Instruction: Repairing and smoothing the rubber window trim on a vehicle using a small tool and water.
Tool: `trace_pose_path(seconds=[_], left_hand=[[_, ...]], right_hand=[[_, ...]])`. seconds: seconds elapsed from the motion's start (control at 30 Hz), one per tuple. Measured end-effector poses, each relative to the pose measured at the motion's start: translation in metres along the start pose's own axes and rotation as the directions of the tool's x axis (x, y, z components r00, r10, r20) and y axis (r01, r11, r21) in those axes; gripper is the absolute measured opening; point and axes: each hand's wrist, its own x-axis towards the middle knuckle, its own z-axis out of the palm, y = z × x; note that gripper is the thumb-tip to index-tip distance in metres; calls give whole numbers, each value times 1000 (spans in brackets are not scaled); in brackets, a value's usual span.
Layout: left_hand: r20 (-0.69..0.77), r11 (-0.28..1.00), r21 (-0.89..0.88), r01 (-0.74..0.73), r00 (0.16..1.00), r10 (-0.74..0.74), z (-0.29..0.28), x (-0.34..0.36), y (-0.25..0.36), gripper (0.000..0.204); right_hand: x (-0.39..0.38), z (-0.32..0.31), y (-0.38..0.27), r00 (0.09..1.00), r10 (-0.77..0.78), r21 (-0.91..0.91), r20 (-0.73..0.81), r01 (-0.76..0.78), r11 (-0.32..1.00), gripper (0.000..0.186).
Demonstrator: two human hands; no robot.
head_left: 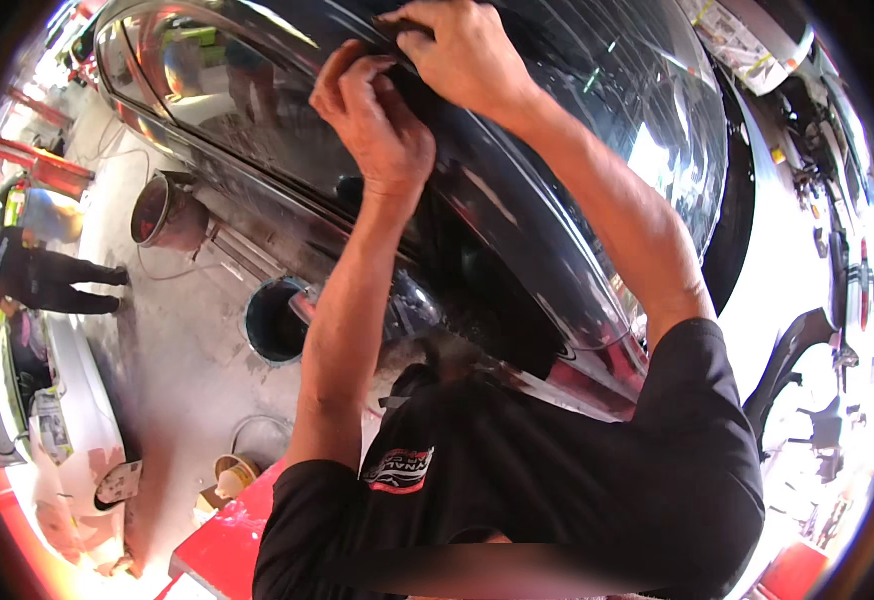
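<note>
Both hands are raised over the roof edge of a glossy dark car (497, 190). My left hand (382, 130) is closed beside the top of the side window (257, 90), fingers curled in; whatever they may grip is hidden. Just beyond it and to the right, my right hand (467, 55) is bent at the knuckles, its thumb and fingers drawn together close to the roof. Something small and dark shows by its fingertips, too small to name. The rear glass (647, 90) reflects bright lights to the right.
A dark bucket (169, 212) and a blue-rimmed bucket (277, 320) stand on the grey floor beside the car. Another person (47, 272) in dark clothes is at the left. A pale car body (77, 400) and a red panel (232, 535) lie nearer; a black fender-like part (797, 360) is at the right.
</note>
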Motion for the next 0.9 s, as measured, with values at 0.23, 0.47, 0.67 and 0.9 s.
trace_pose_path(seconds=[0.23, 0.47, 0.67, 0.9], left_hand=[[11, 986, 125, -110, 994, 109, 3, -2, 1, 17], [22, 1000, 14, 6, 1000, -6, 11, -4, 0, 17], [92, 973, 135, -189, 980, 178, 5, 2, -5, 30], [361, 861, 284, -422, 879, 312, 2, 9, 3, 26]], right_hand=[[-146, -84, 1, 981, 168, 43, 101, -173, 984, 25], [-126, -45, 10, 993, 73, 4, -93, -73, 997, 25], [-203, -96, 17, 990, 108, 74, 86, -115, 991, 42], [-159, -55, 18, 1000, 23, 22, -1, -23, 999, 23]])
